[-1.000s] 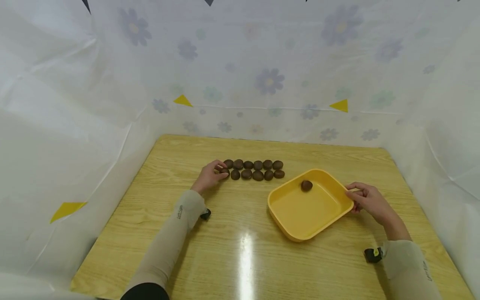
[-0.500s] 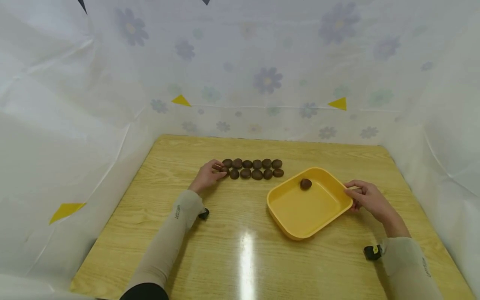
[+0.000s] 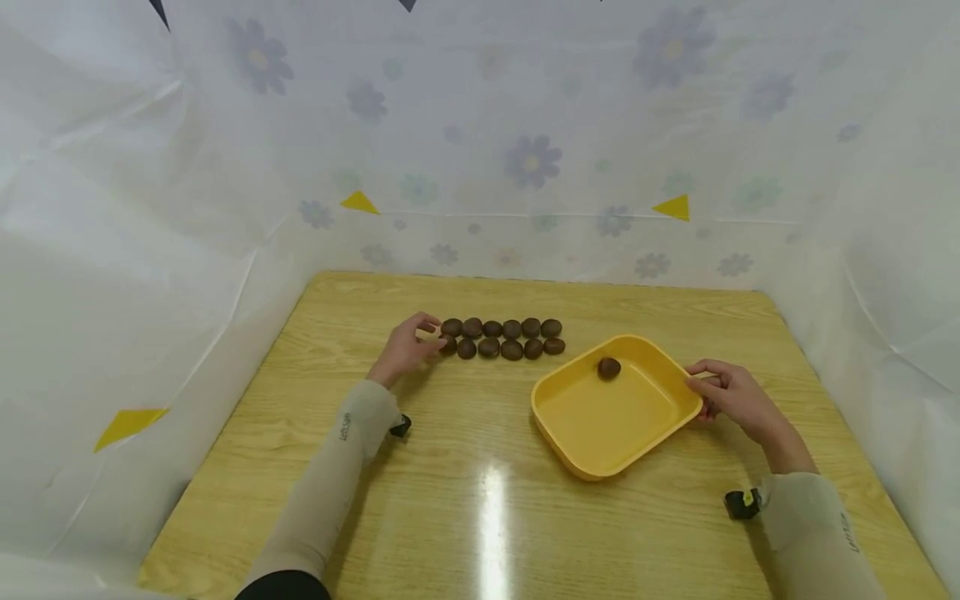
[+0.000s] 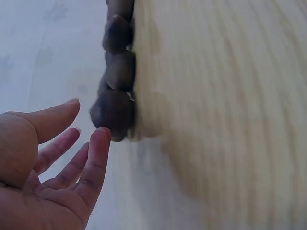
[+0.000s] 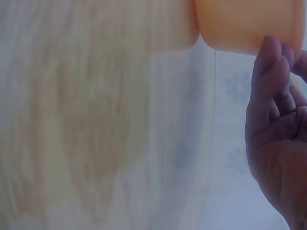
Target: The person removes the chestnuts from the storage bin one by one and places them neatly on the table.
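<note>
Two neat rows of brown chestnuts [image 3: 512, 349] lie side by side towards the back of the table. My left hand [image 3: 407, 346] is at the left end of the rows, thumb and fingers spread apart with nothing between them. In the left wrist view, one fingertip overlaps the end chestnut [image 4: 115, 112]; whether it touches is unclear. On the right, a yellow plastic tray [image 3: 587, 468] sits at an angle. Its right corner is pinched by my right hand [image 3: 738, 404], thumb over the rim and fingers outside. One chestnut [image 3: 608, 367] lies inside the tray near its far wall.
The wooden table [image 3: 420, 500] is enclosed by white sheeting [image 3: 480, 167] with faded flowers at the back and sides. Yellow triangles [image 3: 671, 207] are stuck on the sheeting. A dark camera [image 3: 742, 504] is worn at each wrist.
My left hand has let go of the end chestnut of the near row and drawn back slightly left, its fingers parting. My right hand still holds the tray, which stays in place.
</note>
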`<state>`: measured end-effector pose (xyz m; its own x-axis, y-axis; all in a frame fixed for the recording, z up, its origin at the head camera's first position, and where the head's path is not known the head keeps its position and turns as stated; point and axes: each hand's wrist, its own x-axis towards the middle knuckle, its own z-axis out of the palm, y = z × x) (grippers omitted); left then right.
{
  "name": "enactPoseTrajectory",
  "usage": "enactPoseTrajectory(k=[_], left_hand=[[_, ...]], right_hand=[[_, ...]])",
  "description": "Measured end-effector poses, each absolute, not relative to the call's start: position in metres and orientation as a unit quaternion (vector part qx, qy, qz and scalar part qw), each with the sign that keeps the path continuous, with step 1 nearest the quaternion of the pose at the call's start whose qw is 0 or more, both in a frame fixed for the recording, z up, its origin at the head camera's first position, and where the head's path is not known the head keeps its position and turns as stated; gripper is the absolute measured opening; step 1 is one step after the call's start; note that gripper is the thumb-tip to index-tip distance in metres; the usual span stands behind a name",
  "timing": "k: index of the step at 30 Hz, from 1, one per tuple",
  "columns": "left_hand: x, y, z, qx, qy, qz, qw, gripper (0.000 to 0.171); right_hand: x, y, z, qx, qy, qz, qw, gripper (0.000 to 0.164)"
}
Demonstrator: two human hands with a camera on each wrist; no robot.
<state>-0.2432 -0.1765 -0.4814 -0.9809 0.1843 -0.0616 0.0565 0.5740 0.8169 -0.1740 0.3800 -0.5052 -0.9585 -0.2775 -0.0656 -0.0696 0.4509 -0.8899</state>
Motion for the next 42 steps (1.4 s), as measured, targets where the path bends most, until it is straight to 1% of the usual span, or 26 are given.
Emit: enactPoseTrajectory(k=[3,6,11,14,17,23,26,29,36,39,42], left_hand=[[-0.241,-0.165,-0.471,0.09,0.876,0.469,0.063,0.041],[-0.235,-0.142,-0.46,0.132,0.86,0.487,0.078,0.037],[-0.22,-0.089,-0.448,0.206,0.812,0.528,0.141,0.034],[-0.21,-0.055,-0.445,0.241,0.789,0.537,0.175,0.037],[-0.201,-0.024,-0.444,0.258,0.778,0.535,0.205,0.04],[-0.19,0.026,-0.438,0.26,0.786,0.505,0.245,0.042],[-0.191,0.043,-0.438,0.261,0.79,0.495,0.251,0.042],[-0.194,0.057,-0.437,0.241,0.796,0.492,0.258,0.042],[-0.202,0.078,-0.443,0.188,0.842,0.426,0.271,0.059],[-0.205,0.082,-0.45,0.189,0.858,0.395,0.268,0.056],[-0.206,0.083,-0.456,0.196,0.857,0.397,0.263,0.05]], right_hand=[[-0.175,0.378,-0.505,-0.103,0.845,-0.514,0.102,0.042],[-0.176,0.378,-0.505,-0.105,0.847,-0.512,0.101,0.042],[-0.177,0.377,-0.504,-0.101,0.85,-0.506,0.1,0.042],[-0.176,0.377,-0.503,-0.103,0.853,-0.502,0.1,0.043],[-0.176,0.379,-0.502,-0.11,0.851,-0.503,0.102,0.043],[-0.176,0.379,-0.501,-0.121,0.851,-0.5,0.108,0.042],[-0.173,0.379,-0.499,-0.123,0.852,-0.497,0.106,0.039],[-0.173,0.379,-0.498,-0.121,0.854,-0.495,0.104,0.037],[-0.173,0.378,-0.499,-0.112,0.853,-0.499,0.106,0.038],[-0.173,0.378,-0.499,-0.115,0.851,-0.5,0.108,0.038],[-0.172,0.378,-0.5,-0.115,0.851,-0.501,0.106,0.037]])
